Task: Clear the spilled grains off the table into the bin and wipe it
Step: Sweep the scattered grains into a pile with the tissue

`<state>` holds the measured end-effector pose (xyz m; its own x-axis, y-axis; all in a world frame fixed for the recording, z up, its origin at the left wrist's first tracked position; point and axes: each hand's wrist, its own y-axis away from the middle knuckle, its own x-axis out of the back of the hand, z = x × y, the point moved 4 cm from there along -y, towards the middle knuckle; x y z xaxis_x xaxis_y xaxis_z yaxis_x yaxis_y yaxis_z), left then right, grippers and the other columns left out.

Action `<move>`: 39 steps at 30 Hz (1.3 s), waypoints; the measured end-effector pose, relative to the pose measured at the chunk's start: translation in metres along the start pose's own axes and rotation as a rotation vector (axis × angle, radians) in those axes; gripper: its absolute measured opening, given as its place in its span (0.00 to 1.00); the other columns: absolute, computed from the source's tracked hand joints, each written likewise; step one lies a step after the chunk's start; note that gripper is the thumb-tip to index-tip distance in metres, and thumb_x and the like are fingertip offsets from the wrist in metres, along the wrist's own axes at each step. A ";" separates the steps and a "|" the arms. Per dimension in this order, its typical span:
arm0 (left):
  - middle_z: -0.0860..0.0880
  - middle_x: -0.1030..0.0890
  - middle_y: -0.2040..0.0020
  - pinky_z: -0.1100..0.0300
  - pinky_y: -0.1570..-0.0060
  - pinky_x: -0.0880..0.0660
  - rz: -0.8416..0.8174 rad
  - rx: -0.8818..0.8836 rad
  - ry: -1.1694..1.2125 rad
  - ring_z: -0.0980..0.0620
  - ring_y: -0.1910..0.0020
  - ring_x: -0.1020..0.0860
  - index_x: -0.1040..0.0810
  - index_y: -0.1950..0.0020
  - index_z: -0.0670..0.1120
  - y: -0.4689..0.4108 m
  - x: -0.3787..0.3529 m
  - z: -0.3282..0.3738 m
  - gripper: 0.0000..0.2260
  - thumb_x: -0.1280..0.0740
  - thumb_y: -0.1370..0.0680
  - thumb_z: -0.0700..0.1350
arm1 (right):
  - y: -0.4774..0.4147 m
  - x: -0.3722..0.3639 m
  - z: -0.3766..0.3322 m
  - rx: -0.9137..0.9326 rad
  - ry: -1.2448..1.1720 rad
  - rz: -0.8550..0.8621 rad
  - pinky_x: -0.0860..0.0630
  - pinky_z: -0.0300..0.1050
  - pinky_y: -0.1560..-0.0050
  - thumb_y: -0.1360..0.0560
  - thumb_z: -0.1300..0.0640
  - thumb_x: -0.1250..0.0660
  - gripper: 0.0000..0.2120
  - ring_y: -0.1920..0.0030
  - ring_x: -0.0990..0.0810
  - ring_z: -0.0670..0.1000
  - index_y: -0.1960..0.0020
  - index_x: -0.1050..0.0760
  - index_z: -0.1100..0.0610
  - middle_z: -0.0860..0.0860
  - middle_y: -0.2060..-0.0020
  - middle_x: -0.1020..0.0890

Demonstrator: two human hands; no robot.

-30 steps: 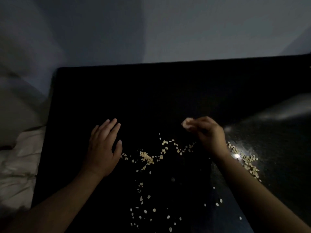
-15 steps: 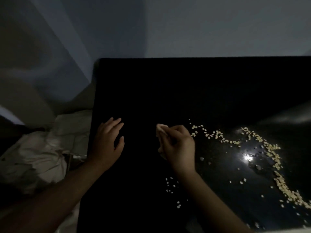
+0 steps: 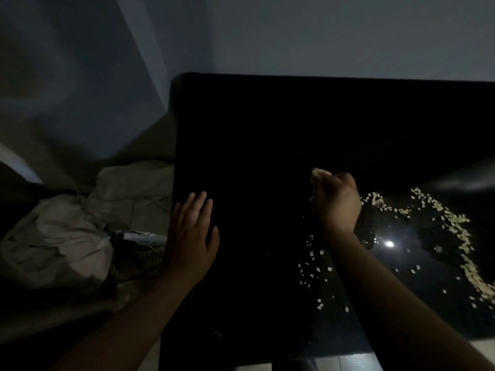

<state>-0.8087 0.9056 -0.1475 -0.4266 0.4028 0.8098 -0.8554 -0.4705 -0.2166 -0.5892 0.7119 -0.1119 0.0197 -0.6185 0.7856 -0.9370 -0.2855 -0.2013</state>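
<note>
Pale grains [image 3: 455, 231] lie scattered in a curved trail across the right half of the glossy black table [image 3: 254, 135], with a looser patch near the front middle. My right hand [image 3: 336, 202] is curled round a small pale wad of tissue [image 3: 318, 173], held at the table's middle, just left of the trail. My left hand [image 3: 191, 236] lies flat with straight fingers on the table's left edge, holding nothing. No bin is in view.
Crumpled pale cloth or bags [image 3: 80, 231] are heaped on the floor left of the table. A grey wall [image 3: 321, 36] runs behind. A bright light reflection [image 3: 389, 244] shines on the tabletop. Pale floor [image 3: 348, 362] shows below the front edge.
The view has swung left, so the table's left edge and the cloth heap now show. My right hand with the wad has swept left across the grains; my left hand sits at the table edge.
</note>
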 end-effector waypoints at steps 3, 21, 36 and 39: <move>0.44 0.35 0.26 0.43 0.28 0.44 0.014 0.004 0.006 0.46 0.25 0.42 0.32 0.29 0.40 0.001 -0.001 0.000 0.22 0.44 0.21 0.48 | 0.001 0.017 -0.009 0.001 -0.089 0.010 0.21 0.53 0.55 0.21 0.51 0.33 0.11 0.58 0.20 0.51 0.43 0.18 0.53 0.51 0.54 0.22; 0.40 0.31 0.29 0.39 0.30 0.41 0.013 -0.010 0.027 0.43 0.28 0.39 0.29 0.32 0.36 0.001 0.007 0.003 0.23 0.45 0.22 0.48 | 0.071 -0.019 -0.031 0.112 -0.065 -0.086 0.22 0.41 0.57 0.24 0.58 0.31 0.10 0.58 0.20 0.46 0.43 0.19 0.53 0.47 0.53 0.21; 0.43 0.33 0.27 0.41 0.29 0.43 -0.149 -0.051 -0.064 0.45 0.26 0.40 0.31 0.29 0.38 0.058 0.018 0.024 0.24 0.46 0.21 0.50 | 0.183 0.005 -0.053 0.246 -0.063 -0.192 0.22 0.43 0.59 0.23 0.52 0.31 0.11 0.55 0.22 0.48 0.41 0.19 0.50 0.49 0.53 0.22; 0.42 0.30 0.29 0.41 0.29 0.44 -0.127 -0.075 -0.048 0.44 0.27 0.38 0.29 0.31 0.38 0.077 0.017 0.026 0.23 0.44 0.22 0.49 | 0.176 0.003 -0.035 0.289 -0.023 -0.231 0.22 0.41 0.57 0.22 0.51 0.33 0.13 0.55 0.22 0.48 0.39 0.21 0.50 0.50 0.50 0.22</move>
<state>-0.8744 0.8558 -0.1362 -0.3008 0.4167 0.8578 -0.9218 -0.3577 -0.1494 -0.7661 0.6861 -0.1244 0.2299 -0.5293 0.8167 -0.7698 -0.6123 -0.1801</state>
